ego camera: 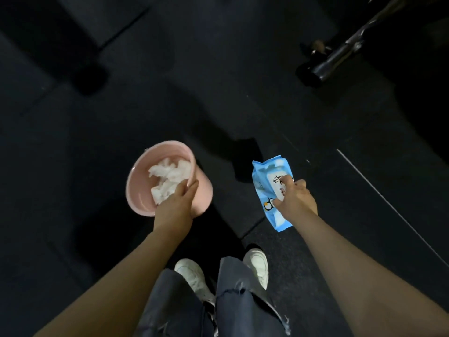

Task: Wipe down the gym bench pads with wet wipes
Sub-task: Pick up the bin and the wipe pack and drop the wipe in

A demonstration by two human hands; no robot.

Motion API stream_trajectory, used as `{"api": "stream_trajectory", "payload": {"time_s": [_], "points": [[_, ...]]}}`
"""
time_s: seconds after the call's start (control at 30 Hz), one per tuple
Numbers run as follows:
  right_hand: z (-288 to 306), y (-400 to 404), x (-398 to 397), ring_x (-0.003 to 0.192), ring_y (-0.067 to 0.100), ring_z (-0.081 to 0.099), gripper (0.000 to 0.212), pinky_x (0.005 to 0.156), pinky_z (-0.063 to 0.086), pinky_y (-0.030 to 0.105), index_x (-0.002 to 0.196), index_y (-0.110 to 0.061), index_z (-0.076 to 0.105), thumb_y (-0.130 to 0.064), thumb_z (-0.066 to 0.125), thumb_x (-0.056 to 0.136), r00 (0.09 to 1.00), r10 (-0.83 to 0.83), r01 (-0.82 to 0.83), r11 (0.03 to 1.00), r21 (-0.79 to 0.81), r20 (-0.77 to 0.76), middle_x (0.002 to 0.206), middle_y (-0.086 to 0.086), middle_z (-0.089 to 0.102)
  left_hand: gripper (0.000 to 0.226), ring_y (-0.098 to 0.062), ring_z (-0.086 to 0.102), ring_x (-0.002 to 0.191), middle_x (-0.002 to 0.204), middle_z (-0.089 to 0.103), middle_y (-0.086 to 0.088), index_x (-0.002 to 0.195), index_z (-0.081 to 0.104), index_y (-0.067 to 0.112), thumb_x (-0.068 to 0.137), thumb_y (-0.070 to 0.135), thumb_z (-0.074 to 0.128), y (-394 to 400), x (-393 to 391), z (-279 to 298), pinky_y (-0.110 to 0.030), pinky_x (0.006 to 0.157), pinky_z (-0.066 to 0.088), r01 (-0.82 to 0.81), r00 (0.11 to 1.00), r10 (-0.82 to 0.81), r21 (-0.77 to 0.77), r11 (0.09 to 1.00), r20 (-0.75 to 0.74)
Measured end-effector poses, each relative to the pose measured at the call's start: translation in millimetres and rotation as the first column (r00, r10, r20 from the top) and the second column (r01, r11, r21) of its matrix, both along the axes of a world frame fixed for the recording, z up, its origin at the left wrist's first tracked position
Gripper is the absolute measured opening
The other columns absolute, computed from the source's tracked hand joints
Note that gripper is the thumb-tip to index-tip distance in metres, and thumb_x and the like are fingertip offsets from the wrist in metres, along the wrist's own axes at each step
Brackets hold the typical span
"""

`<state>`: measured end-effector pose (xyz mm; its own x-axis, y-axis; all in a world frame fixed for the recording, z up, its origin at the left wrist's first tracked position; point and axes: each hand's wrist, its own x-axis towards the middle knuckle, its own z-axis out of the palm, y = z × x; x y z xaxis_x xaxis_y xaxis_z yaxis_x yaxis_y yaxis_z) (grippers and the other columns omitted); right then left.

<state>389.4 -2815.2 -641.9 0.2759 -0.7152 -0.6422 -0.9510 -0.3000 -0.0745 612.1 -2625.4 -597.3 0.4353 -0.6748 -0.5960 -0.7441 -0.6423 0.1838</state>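
The soft blue plastic wet-wipe pack (269,190) is pinched from above by the right hand (295,201), likely light, floppy and slick, best taken mid-body; the pink plastic bin (167,182) rim is gripped by the left hand (176,207).

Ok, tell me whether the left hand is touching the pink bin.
Touching. The head view shows the left hand gripping the pink bin at its near rim, fingers curled over the edge, next to the crumpled wipes inside.
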Motion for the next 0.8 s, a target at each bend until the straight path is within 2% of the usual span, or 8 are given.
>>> {"api": "stream_trajectory", "payload": {"time_s": [0.17,0.27,0.37,0.43,0.53,0.63,0.7,0.8], "points": [[121,-2,-18,0.085,0.018,0.051,0.059,0.065,0.046,0.029,0.132,-0.030,0.035,-0.038,0.066,0.082,0.999,-0.024,0.024,1.000,-0.019,0.037,0.108,0.004,0.040,0.079,-0.027,0.055,0.119,0.154,0.031,0.001,0.154,0.025,0.030,0.088,0.004,0.059,-13,-18,97,-0.039,0.087,0.052,0.104,0.994,-0.105,-0.082,0.991,-0.013],[196,-1,-30,0.089,0.018,0.054,0.060,0.071,0.054,0.032,0.130,-0.032,0.034,-0.039,0.067,0.081,0.994,-0.074,0.076,0.997,-0.026,0.084,0.109,0.002,0.041,0.072,-0.030,0.056,0.116,0.145,0.043,-0.003,0.148,0.041,0.030,0.087,-0.003,0.058,-24,-30,161,-0.042,0.089,0.053,0.128,0.989,-0.139,-0.189,0.974,-0.049],[271,5,-45,0.090,0.018,0.054,0.060,0.069,0.051,0.031,0.129,-0.033,0.034,-0.038,0.068,0.079,0.980,-0.136,0.142,0.990,-0.028,0.142,0.109,0.000,0.040,0.062,-0.026,0.059,0.105,0.134,0.048,0.001,0.137,0.051,0.030,0.084,0.001,0.063,-34,-43,226,-0.034,0.077,0.051,0.262,0.961,-0.275,-0.246,0.933,-0.020],[318,11,-57,0.091,0.019,0.054,0.060,0.068,0.049,0.030,0.129,-0.033,0.035,-0.037,0.068,0.079,0.970,-0.169,0.179,0.983,-0.042,0.172,0.110,-0.001,0.041,0.055,-0.023,0.058,0.098,0.126,0.050,0.003,0.129,0.053,0.029,0.082,0.003,0.064,-39,-49,267,-0.029,0.071,0.042,0.328,0.941,-0.340,-0.251,0.911,-0.005],[381,24,-75,0.089,0.020,0.054,0.059,0.070,0.051,0.034,0.129,-0.032,0.037,-0.036,0.067,0.078,0.940,-0.253,0.273,0.960,-0.058,0.230,0.110,-0.001,0.042,0.037,-0.023,0.058,0.091,0.117,0.053,0.002,0.112,0.056,0.024,0.081,0.007,0.068,-41,-50,321,-0.028,0.069,0.040,0.386,0.918,-0.395,-0.278,0.880,0.026],[434,39,-92,0.084,0.020,0.051,0.059,0.067,0.045,0.031,0.131,-0.032,0.037,-0.034,0.065,0.079,0.919,-0.305,0.338,0.936,-0.100,0.252,0.111,0.000,0.042,0.034,-0.023,0.055,0.073,0.095,0.053,0.000,0.091,0.051,0.021,0.074,-0.001,0.070,-42,-49,360,-0.030,0.058,0.041,0.527,0.845,-0.528,-0.301,0.795,0.084],[466,53,-105,0.083,0.020,0.051,0.060,0.066,0.045,0.030,0.132,-0.031,0.037,-0.034,0.064,0.079,0.899,-0.345,0.390,0.910,-0.137,0.270,0.112,0.000,0.043,0.035,-0.022,0.051,0.081,0.100,0.048,0.003,0.090,0.041,0.023,0.077,-0.003,0.059,-42,-51,386,-0.032,0.065,0.041,0.568,0.819,-0.563,-0.297,0.768,0.112],[511,81,-127,0.084,0.020,0.054,0.062,0.063,0.045,0.030,0.134,-0.031,0.037,-0.034,0.065,0.079,0.856,-0.411,0.479,0.859,-0.179,0.313,0.114,0.001,0.044,0.039,-0.021,0.051,0.097,0.114,0.049,0.004,0.102,0.043,0.022,0.078,-0.006,0.053,-36,-61,426,-0.029,0.075,0.033,0.633,0.772,-0.619,-0.265,0.727,0.145]]}}
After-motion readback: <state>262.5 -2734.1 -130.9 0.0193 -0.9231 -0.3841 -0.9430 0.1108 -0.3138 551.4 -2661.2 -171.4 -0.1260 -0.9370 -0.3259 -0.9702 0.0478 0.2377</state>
